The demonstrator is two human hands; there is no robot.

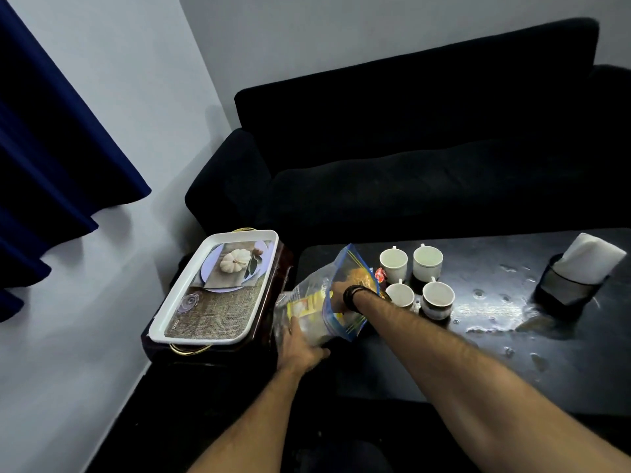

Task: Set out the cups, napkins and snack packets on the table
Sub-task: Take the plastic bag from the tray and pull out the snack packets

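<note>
A clear zip bag point(309, 303) with a blue rim holds yellow snack packets and hangs over the left end of the black table point(444, 363). My left hand point(298, 346) grips the bag from below. My right hand point(336, 297) is inside the bag's mouth, mostly hidden; whether it holds a packet cannot be told. Several white cups point(418, 279) stand in a cluster just right of the bag. A small red packet point(380, 275) lies beside the cups. White napkins point(587, 257) stick out of a black holder at the table's right end.
A white tray point(177, 295) with gold handles and a pumpkin picture rests on a dark side table left of the bag. A black sofa point(426, 158) runs behind the table. Blue curtains point(51, 148) hang at the left wall. The table top has wet-looking patches at the right.
</note>
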